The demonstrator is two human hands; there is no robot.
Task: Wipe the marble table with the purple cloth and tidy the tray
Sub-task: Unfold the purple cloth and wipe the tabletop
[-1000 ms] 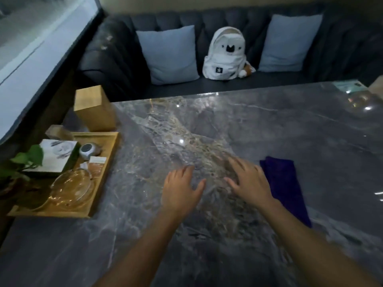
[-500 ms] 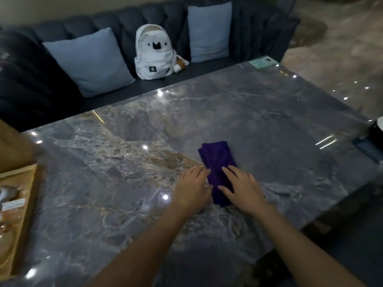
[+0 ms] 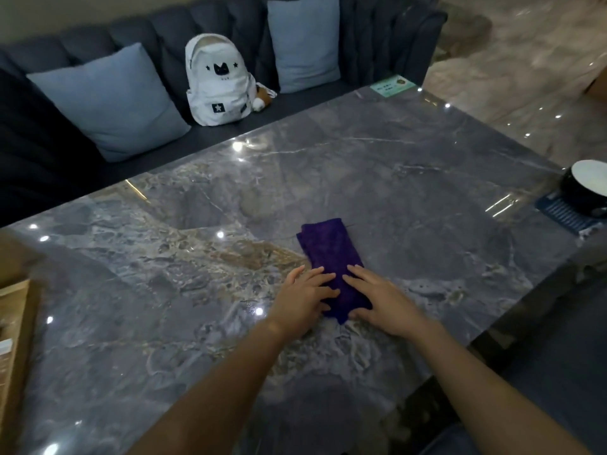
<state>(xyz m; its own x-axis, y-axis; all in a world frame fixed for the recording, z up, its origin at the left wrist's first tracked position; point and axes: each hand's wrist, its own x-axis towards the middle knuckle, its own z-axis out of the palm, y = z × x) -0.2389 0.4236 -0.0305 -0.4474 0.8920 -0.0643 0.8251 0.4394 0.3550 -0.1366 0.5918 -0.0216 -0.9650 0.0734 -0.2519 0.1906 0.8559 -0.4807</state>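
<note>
A folded purple cloth (image 3: 328,247) lies flat near the middle of the grey marble table (image 3: 427,192). My left hand (image 3: 302,300) rests palm down with its fingers on the cloth's near left edge. On the cloth's near right part lies my right hand (image 3: 381,303), also flat, fingers apart. Neither hand is closed around the cloth. Only the right edge of the wooden tray (image 3: 13,336) shows at the far left of the view; its contents are mostly cut off.
A dark bowl (image 3: 584,188) on a blue mat (image 3: 558,211) stands at the table's right edge. A green card (image 3: 391,85) lies at the far corner. Behind the table is a dark sofa (image 3: 39,159) with two blue cushions and a white backpack (image 3: 220,80).
My view has swung right, so the tray slid out to the left. Both hands moved from bare marble onto the cloth's near end.
</note>
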